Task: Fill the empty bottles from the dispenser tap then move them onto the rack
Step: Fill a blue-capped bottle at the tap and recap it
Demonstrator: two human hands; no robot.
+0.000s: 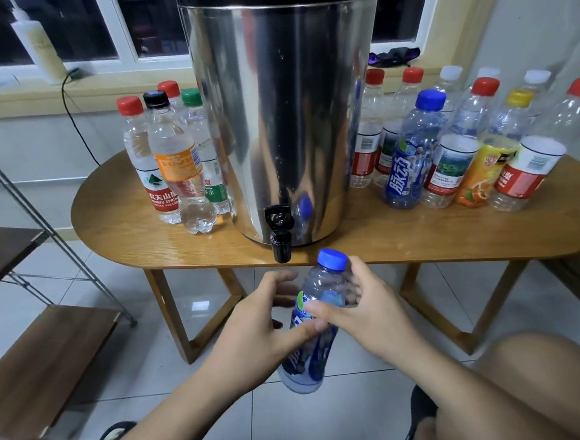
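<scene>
Blue-capped bottle [307, 359]: held in the air at 6 o'clock of the tap [279, 236], just below the front edge of the surface [139, 244], over the tiled floor [330, 423]. Tilted, cap toward 1 o'clock and base toward 7 o'clock. Cap on. Fill level: cannot tell through the label.

Left grip [254, 322]: thumb laid across the label at mid-body, fingers curled round the far side and blurred. Right grip [367, 314]: thumb on the label's upper part, fingers wrapped round the neck just under the cap. Both have hold of this one bottle, and the thumb tips lie close together.

Dispenser [285, 117]: steel drum, upright at mid-surface. Black tap at its base, spout overhanging the front edge.

At 9 o'clock of the dispenser: tight cluster of four capped bottles, orange-label bottle [178, 169] in front with liquid visible in it. At 3 o'clock: larger group of capped bottles, among them a blue sports-drink bottle [411, 156] and a yellow juice bottle [484, 172]. The clear ones look empty.

Rack [44, 357]: at 9 o'clock of the view, apart from the surface, with a metal frame and wooden shelves.

Window sill behind: white squeeze bottle [39, 48] at 11 o'clock, dark cloth [394, 56] at 1 o'clock.
</scene>
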